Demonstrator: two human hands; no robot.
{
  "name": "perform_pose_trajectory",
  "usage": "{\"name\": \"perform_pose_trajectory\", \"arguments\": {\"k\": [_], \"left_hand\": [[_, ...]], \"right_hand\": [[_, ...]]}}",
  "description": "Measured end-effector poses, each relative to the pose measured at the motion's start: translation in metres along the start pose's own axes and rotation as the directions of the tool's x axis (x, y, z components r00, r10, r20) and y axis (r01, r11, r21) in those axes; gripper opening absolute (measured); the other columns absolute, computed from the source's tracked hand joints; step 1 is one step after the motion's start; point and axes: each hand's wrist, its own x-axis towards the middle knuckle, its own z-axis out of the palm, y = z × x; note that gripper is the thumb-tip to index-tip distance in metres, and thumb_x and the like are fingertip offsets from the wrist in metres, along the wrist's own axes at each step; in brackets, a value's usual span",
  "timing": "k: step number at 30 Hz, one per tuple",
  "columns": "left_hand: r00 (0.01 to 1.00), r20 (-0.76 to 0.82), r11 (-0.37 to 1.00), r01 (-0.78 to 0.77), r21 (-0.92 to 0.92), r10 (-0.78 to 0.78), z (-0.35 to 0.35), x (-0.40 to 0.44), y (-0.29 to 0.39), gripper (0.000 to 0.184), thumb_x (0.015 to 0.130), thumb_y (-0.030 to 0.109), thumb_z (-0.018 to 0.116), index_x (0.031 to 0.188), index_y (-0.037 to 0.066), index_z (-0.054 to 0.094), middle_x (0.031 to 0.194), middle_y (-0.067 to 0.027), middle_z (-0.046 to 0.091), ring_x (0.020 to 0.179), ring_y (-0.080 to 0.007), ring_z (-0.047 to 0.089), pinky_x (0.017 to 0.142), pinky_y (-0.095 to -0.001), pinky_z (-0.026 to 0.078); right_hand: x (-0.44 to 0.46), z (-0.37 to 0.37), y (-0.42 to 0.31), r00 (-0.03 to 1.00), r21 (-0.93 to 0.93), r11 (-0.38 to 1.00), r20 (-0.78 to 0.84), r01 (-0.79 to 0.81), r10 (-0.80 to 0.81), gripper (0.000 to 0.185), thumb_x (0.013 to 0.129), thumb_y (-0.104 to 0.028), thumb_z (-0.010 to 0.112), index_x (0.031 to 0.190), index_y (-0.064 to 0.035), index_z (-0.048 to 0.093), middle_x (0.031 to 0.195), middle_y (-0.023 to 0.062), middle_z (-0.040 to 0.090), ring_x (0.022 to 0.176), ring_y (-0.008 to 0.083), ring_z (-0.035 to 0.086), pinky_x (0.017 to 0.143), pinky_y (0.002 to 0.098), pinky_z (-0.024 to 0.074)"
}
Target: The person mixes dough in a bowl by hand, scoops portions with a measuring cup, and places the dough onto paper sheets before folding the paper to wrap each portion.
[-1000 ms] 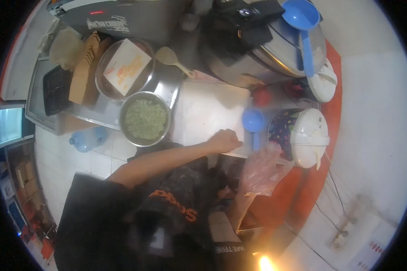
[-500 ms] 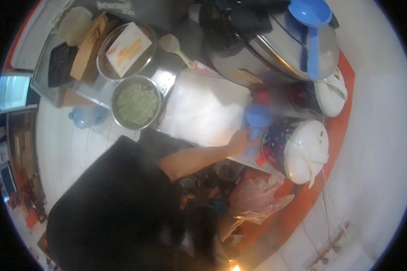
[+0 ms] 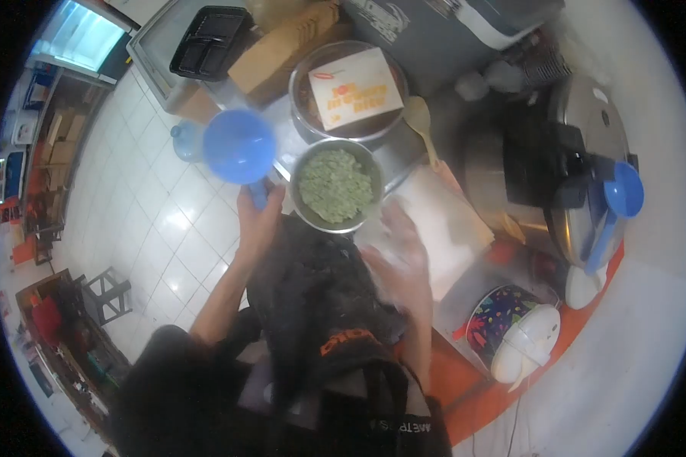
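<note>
My left hand (image 3: 261,215) is closed round the short handle of a blue ladle (image 3: 240,145), whose round bowl is raised over the floor, left of a metal bowl. That metal bowl (image 3: 297,209) contains a pale green, lumpy food (image 3: 337,185). To the right of the bowl, my right hand (image 3: 405,255) is blurred by motion. A whitish, see-through film beside its fingers looks like a clear plastic bag (image 3: 389,283); the exact finger positions are smeared. Pale sheets (image 3: 442,225) lie on the counter just beyond that hand.
A printed white box (image 3: 357,90) rests on a round container behind the bowl. Nearby are a cream spoon (image 3: 419,126) and a black divided tray (image 3: 209,42). A large metal cooker (image 3: 533,175) carries another blue ladle (image 3: 623,190). A floral bucket (image 3: 499,316) stands at right.
The blue ladle has been lifted from beside the floral bucket and carried left past the metal bowl. The clear bag, earlier low at right, is up near the bowl. My view has turned left.
</note>
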Motion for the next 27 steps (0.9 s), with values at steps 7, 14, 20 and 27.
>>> {"name": "perform_pose_trajectory", "arguments": {"k": [7, 14, 20, 27], "left_hand": [[0.987, 0.11, 0.993, 0.119, -0.016, -0.117, -0.012, 0.061, -0.05, 0.037, 0.096, 0.016, 0.073, 0.124, -0.005, 0.06, 0.105, -0.01, 0.069, 0.089, -0.0153, 0.068, 0.068, -0.0287, 0.06], [0.938, 0.243, 0.967, 0.253, 0.012, -0.249, -0.02, 0.081, -0.045, 0.035, 0.093, 0.01, 0.075, 0.122, -0.005, 0.06, 0.101, -0.0056, 0.064, 0.087, -0.0141, 0.067, 0.065, -0.0271, 0.06], [0.934, 0.241, 0.961, 0.277, -0.021, -0.264, -0.019, 0.084, -0.043, 0.026, 0.092, 0.007, 0.072, 0.113, -0.006, 0.063, 0.097, -0.0104, 0.067, 0.084, -0.017, 0.069, 0.063, -0.0306, 0.062], [0.919, 0.275, 0.943, 0.32, -0.095, -0.284, -0.019, 0.085, -0.053, 0.028, 0.095, 0.007, 0.073, 0.118, -0.004, 0.061, 0.105, -0.0075, 0.067, 0.093, -0.0151, 0.069, 0.064, -0.0273, 0.063]], "right_hand": [[0.13, 0.096, 0.041, 0.992, -0.614, 0.784, 0.122, 0.094, -0.024, 0.112, 0.073, -0.049, 0.087, 0.155, 0.0046, 0.033, 0.148, 0.0344, 0.043, 0.136, 0.0502, 0.044, 0.112, 0.0551, 0.0406], [0.148, 0.119, 0.052, 0.978, -0.684, 0.725, 0.195, 0.082, 0.073, 0.101, 0.068, -0.051, 0.088, 0.139, 0.0053, 0.045, 0.13, 0.0342, 0.053, 0.121, 0.0514, 0.054, 0.103, 0.0562, 0.0461], [0.168, 0.113, 0.03, 0.905, -0.712, 0.7, 0.334, 0.058, 0.264, 0.089, 0.072, -0.05, 0.084, 0.134, 0.0043, 0.05, 0.122, 0.0311, 0.064, 0.114, 0.0458, 0.064, 0.1, 0.0512, 0.0509], [0.19, 0.113, 0.049, 0.753, -0.641, 0.768, 0.509, 0.008, 0.417, 0.092, 0.067, -0.053, 0.082, 0.134, 0.0055, 0.058, 0.129, 0.0318, 0.064, 0.122, 0.0446, 0.061, 0.105, 0.0463, 0.0491]]}}
